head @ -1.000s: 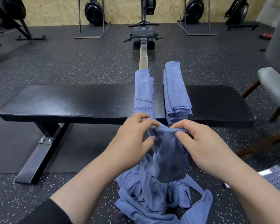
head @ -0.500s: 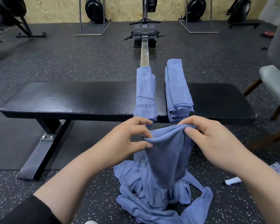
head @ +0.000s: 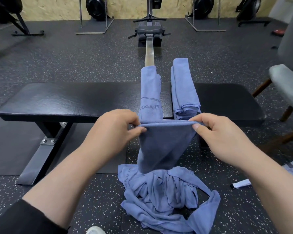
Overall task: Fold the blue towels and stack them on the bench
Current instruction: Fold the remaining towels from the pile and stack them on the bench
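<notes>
Left grip (head: 114, 130), right grip (head: 222, 134): each pinching soft blue towel (head: 161, 146) edge.
Worktop (head: 66, 100): glossy black padding, two folded towels (head: 184, 88).
Floor: one crumpled towel heap (head: 164, 196).

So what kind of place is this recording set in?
Most likely a gym: a black padded flat bench, a rowing machine with a long metal rail, and speckled black rubber flooring.

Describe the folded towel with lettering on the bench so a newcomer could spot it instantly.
Find the long black bench. Two blue folded towels lie across it right of centre. The printed towel is the left one, a single flat strip with dark lettering near its front end; the right-hand stack is thicker, layered and unmarked.
</notes>
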